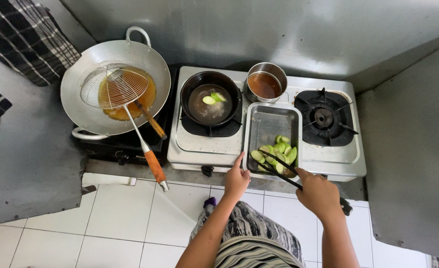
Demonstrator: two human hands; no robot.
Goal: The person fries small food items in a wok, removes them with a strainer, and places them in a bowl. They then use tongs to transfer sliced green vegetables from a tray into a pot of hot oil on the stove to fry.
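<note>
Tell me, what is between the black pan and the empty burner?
In the head view, a metal tray with green slices lies between the black pan and the empty burner; a pot of brown liquid stands just behind it.

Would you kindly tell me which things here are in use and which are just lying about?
In use:
- tongs in right hand
- green slices in metal tray
- left hand on the tray rim
- black pan

Lying about:
- wok with wire skimmer
- small pot
- empty burner

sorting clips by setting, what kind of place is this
Likely a simple home kitchen, cooked in at floor level: a two-burner gas stove, a wok of oil, and a steel tray of green slices.
</note>
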